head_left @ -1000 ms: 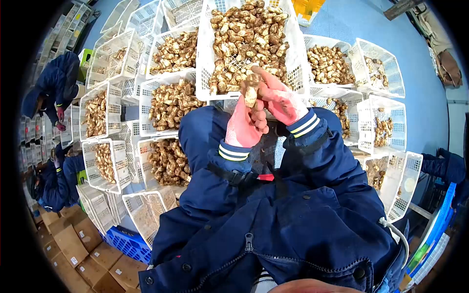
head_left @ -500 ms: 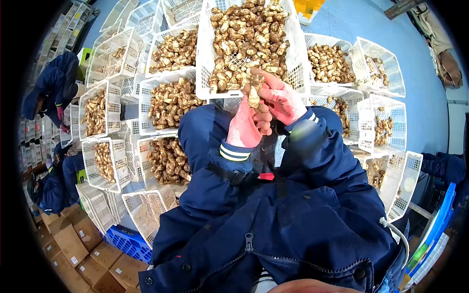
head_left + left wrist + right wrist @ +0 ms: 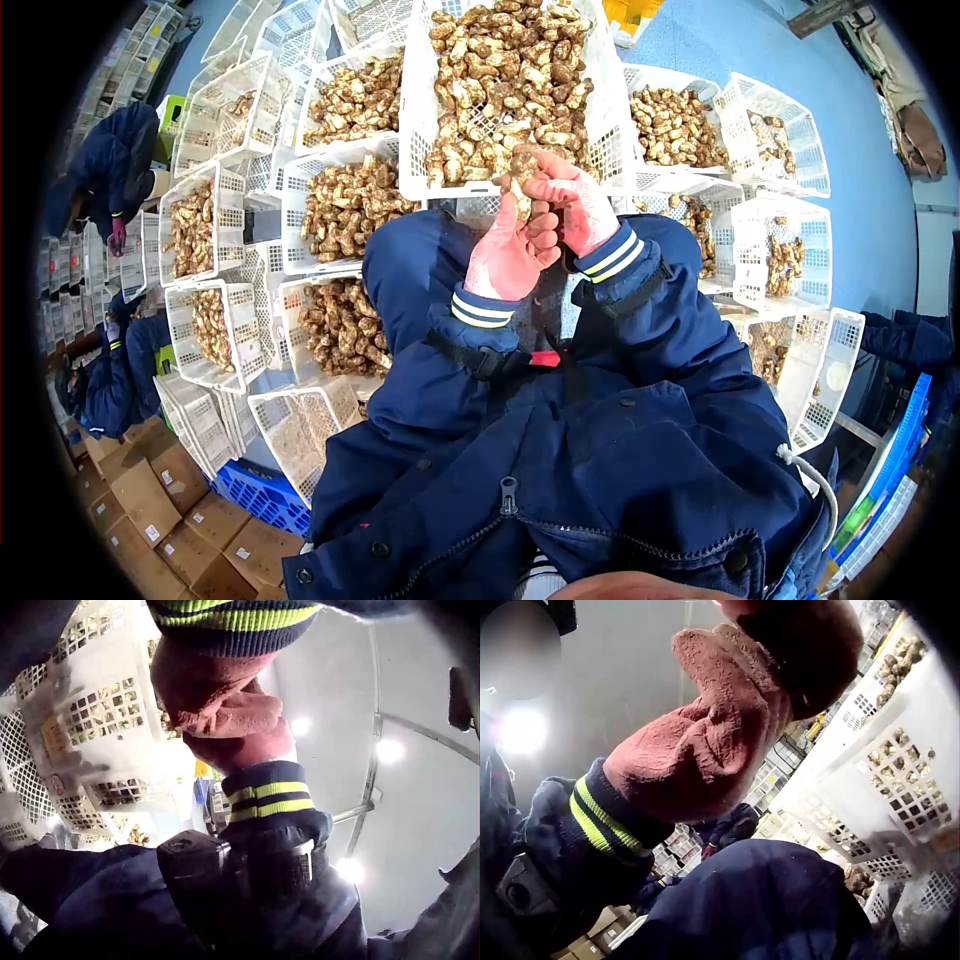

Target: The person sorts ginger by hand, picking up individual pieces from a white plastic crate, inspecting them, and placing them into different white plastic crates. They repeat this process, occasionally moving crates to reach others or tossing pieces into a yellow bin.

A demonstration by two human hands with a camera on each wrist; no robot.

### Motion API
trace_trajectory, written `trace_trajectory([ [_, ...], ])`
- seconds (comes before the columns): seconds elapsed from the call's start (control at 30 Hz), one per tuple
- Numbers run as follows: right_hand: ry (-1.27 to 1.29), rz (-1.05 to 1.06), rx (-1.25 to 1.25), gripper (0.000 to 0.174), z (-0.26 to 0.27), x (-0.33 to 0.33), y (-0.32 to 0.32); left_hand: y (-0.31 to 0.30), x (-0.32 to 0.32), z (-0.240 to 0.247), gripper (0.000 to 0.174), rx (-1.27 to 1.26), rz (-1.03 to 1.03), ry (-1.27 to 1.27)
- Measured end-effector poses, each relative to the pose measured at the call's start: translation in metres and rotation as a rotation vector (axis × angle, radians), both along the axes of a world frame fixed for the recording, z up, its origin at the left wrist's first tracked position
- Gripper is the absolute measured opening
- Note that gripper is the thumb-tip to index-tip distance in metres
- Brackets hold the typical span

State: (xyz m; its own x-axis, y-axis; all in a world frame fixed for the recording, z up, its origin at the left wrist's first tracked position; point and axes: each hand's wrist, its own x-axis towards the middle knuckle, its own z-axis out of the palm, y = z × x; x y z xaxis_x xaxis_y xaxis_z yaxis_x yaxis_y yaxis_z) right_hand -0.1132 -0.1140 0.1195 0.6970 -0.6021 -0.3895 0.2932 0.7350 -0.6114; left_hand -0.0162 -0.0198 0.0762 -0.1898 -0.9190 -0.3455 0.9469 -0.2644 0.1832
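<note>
In the head view a small mushroom (image 3: 521, 180), with brown patches and a pale stem, is held between both hands just over the near rim of the big white crate (image 3: 612, 150). My left hand (image 3: 503, 255), in a pink glove, grips its lower part with curled fingers. From the other side my right hand (image 3: 582, 208), also gloved, pinches it near the top. Fingers cover much of the mushroom. Both wrist views show the gloves close together, the left hand (image 3: 214, 694) above the right hand (image 3: 244, 746) in the left one; the mushroom is hidden there.
Mushrooms (image 3: 510, 70) heap up in the big crate. White mesh crates with more mushrooms stand left (image 3: 345, 210) and right (image 3: 675, 130). Cardboard boxes (image 3: 160, 500) lie at lower left. Two people (image 3: 115, 165) in dark blue work at far left.
Both hands have turned the mushroom between their fingers, and less of its pale stem shows now. The right hand has shifted slightly; the crates stay put. A person at far left has moved an arm.
</note>
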Motion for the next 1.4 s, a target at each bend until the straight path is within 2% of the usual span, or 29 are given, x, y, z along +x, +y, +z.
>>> trace_trajectory([
  [0.1,-0.014,-0.013,0.049,0.042,-0.001,0.001,-0.001,0.0,-0.002,0.002,0.044,0.025,0.007,-0.02],
  [0.2,0.086,-0.015,-0.044,0.048,-0.003,0.001,0.0,-0.002,-0.005,0.009,0.043,0.099,0.027,-0.097],
  [0.3,-0.314,0.183,-0.046,0.068,-0.005,-0.008,0.002,-0.003,-0.003,0.017,0.044,0.059,0.032,-0.166],
  [0.43,-0.318,0.188,-0.128,0.06,-0.01,-0.007,0.0,-0.002,-0.004,0.031,0.052,0.165,-0.07,-0.264],
  [0.53,-0.155,0.142,-0.172,0.059,-0.01,-0.007,0.0,-0.006,-0.008,0.035,0.054,0.288,-0.034,-0.298],
  [0.57,-0.202,0.134,-0.071,0.06,-0.01,-0.01,-0.001,-0.003,-0.001,0.018,0.054,0.129,-0.107,-0.194],
  [0.67,-0.151,0.054,-0.122,0.059,0.008,-0.011,-0.002,0.0,-0.001,0.012,0.051,0.095,-0.086,-0.168],
  [0.7,-0.13,-0.085,-0.141,0.056,-0.002,-0.006,-0.005,0.003,0.002,0.0,0.047,0.019,-0.09,-0.104],
  [0.73,-0.17,-0.027,-0.245,0.056,-0.008,-0.015,-0.015,0.003,0.004,-0.001,0.047,0.016,-0.083,-0.107],
  [0.83,-0.067,-0.123,-0.27,0.055,-0.002,-0.038,-0.034,0.003,0.007,-0.008,0.042,-0.003,-0.072,-0.07],
  [0.87,-0.036,-0.09,-0.322,0.061,-0.004,-0.047,-0.042,0.003,0.007,-0.012,0.042,-0.006,-0.069,-0.067],
  [0.97,-0.096,-0.034,-0.343,0.06,-0.018,-0.067,-0.057,0.003,0.004,-0.013,0.04,0.019,-0.065,-0.07],
  [1.07,-0.002,-0.118,-0.359,0.053,-0.005,-0.06,-0.048,0.004,0.003,-0.009,0.038,0.042,-0.042,-0.076],
  [1.17,-0.117,-0.051,-0.282,0.053,-0.032,-0.069,-0.057,0.004,0.004,-0.014,0.038,0.036,-0.019,-0.071],
  [1.23,-0.185,-0.057,-0.263,0.052,-0.019,-0.062,-0.05,0.004,0.004,-0.012,0.038,0.031,-0.008,-0.087],
  [1.4,-0.054,-0.085,-0.313,0.056,-0.032,-0.058,-0.05,0.006,0.004,-0.013,0.042,0.076,0.015,-0.092],
])
